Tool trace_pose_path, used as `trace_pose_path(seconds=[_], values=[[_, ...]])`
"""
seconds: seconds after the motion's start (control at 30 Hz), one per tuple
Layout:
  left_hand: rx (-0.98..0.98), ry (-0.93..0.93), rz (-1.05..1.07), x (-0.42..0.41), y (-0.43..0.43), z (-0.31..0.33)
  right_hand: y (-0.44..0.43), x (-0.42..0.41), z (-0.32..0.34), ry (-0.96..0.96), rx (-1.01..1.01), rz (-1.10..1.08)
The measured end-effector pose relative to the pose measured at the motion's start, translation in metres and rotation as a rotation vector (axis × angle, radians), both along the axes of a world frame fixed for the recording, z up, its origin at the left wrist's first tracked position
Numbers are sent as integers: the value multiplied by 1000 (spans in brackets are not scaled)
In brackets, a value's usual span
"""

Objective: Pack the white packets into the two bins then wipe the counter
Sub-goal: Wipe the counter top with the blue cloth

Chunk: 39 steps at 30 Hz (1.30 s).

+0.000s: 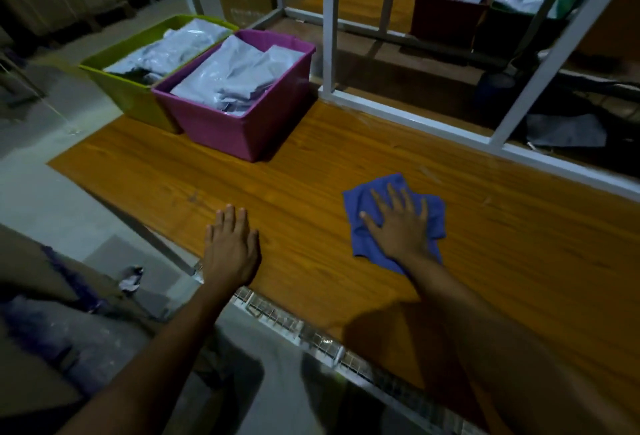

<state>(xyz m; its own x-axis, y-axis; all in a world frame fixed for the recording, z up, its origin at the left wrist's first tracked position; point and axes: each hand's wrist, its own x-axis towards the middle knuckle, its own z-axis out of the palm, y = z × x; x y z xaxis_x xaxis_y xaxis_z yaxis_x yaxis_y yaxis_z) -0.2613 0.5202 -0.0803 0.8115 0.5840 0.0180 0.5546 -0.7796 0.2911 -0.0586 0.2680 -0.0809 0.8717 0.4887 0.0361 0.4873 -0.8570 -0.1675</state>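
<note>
A purple bin (242, 133) and a green bin (128, 88) stand side by side at the far left of the wooden counter (277, 192). Both hold several white packets (235, 78). My right hand (398, 226) presses flat, fingers spread, on a blue cloth (360, 244) lying on the counter's middle. My left hand (232, 247) rests flat on the counter near its front edge, fingers straight, holding nothing.
A white metal frame (332, 29) with glass panes runs along the counter's back edge. Behind it stand a red bin (446, 19) and a dark green bin (512, 29) with packets. Cardboard boxes (45, 268) sit on the floor at left.
</note>
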Motion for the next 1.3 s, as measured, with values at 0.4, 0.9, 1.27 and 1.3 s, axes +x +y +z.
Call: trace_pose_path(seconds=[0.4, 0.9, 1.27, 1.3], values=[[-54, 48, -80, -30, 4, 11, -3, -112, 0, -11, -12, 449], [-12, -10, 141, 61, 84, 2, 135, 22, -3, 9, -19, 361], [6, -89, 257, 66, 95, -4, 215, 203, 0, 44, -8, 200], [2, -99, 284, 64, 94, -3, 217, 198, 1, 42, -8, 190]])
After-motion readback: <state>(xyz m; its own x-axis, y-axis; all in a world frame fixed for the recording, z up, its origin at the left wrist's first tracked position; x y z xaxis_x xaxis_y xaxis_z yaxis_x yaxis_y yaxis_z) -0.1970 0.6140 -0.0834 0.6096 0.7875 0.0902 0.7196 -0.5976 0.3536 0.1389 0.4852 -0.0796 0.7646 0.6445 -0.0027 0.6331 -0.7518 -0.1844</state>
